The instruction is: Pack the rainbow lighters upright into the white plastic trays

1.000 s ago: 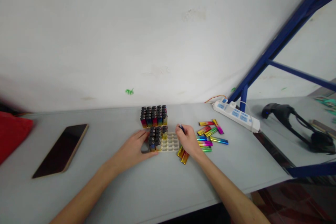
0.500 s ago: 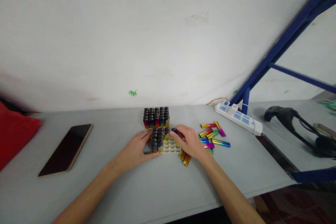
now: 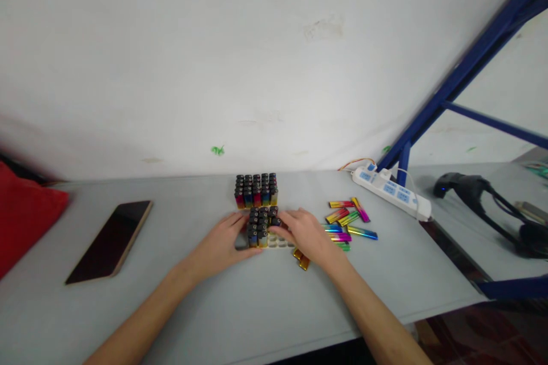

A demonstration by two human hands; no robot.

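Note:
My left hand (image 3: pixel 222 239) is curved around the left end of a pale tray (image 3: pixel 279 244) with rows of small holes, thumb in front and fingers behind. Black-topped lighters (image 3: pixel 258 229) stand upright in the tray's left columns. Between the thumb and fingers of my right hand (image 3: pixel 310 236) is a lighter (image 3: pixel 275 222), low over the tray beside the standing ones; its lower part is hidden. Just behind the tray stands a tight block of lighters (image 3: pixel 256 198) with coloured bodies.
Shiny multicoloured flat pieces (image 3: pixel 349 218) lie loose at right, with gold pieces (image 3: pixel 303 262) beneath my right wrist. A phone (image 3: pixel 110 242) and red cloth (image 3: pixel 28 217) are at left. Farther right are a power strip (image 3: pixel 391 191), a blue frame (image 3: pixel 449 88) and a black headset-like object (image 3: pixel 471 191).
My right hand has moved slightly left and brought the lighter down beside the standing ones. My left hand keeps its place on the tray. The view has shifted slightly.

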